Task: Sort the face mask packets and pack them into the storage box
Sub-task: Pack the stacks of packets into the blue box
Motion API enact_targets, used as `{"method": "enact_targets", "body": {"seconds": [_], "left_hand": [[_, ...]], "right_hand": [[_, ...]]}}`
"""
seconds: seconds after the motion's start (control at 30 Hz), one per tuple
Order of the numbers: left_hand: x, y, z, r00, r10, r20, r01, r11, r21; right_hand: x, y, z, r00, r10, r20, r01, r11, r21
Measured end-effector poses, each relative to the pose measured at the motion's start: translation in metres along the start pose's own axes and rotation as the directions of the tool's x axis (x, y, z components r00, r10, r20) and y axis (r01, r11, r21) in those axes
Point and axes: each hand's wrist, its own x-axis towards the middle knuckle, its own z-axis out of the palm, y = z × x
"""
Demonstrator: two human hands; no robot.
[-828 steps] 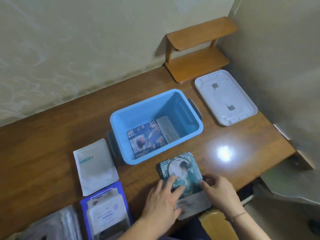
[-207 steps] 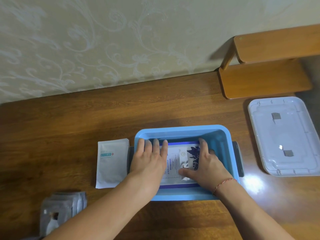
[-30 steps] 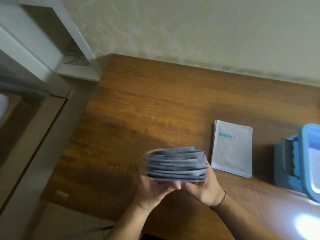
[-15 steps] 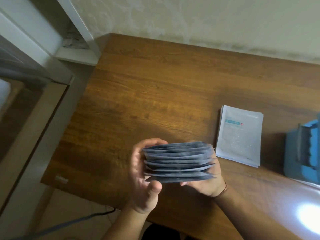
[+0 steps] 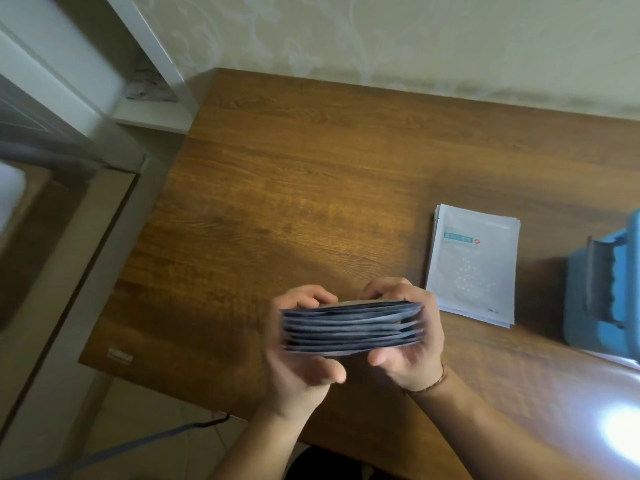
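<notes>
Above the near edge of the wooden table (image 5: 311,188), your fingers (image 5: 384,289) curl over the top of a stack of grey mask packets (image 5: 351,329), held edge-on toward you. Your left hand (image 5: 298,358) clasps the stack's left end, fingers wrapped over the far side and thumb beneath; your right hand (image 5: 412,344) clasps the right end the same way, thumb tucked under the lowest packet, a thin cord bracelet (image 5: 440,379) at the wrist. The packets lie flat on one another, their near edges roughly level, the left ends blurred. The stack is lifted off the table; it touches nothing but your hands. Just right of the stack and a little farther back, a small pile of white mask packets (image 5: 474,265) lies flat on the table, its lower left corner near your right knuckles but apart from them. Right of that pile, past a strip of bare wood, the blue storage box (image 5: 616,289) shows only its left end wall and grey handle at the frame's edge. Left of the stack and beyond it the tabletop is open wood as far as the left edge and the patterned wall (image 5: 381,39). A glare spot (image 5: 620,431) sits near the table's right front.
</notes>
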Motion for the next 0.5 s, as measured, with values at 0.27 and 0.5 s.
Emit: {"method": "enact_targets", "body": {"seconds": [0.27, 0.5], "left_hand": [[-0.017, -0.037, 0.004, 0.998, -0.059, -0.024, 0.062, 0.987, 0.148], [-0.004, 0.027, 0.018, 0.839, -0.54, -0.062, 0.534, 0.84, -0.1]], "right_hand": [[-0.006, 0.01, -0.001, 0.986, 0.162, -0.039, -0.163, 0.986, -0.028], [0.019, -0.04, -0.011, 0.859, 0.509, -0.055, -0.51, 0.86, 0.006]]}}
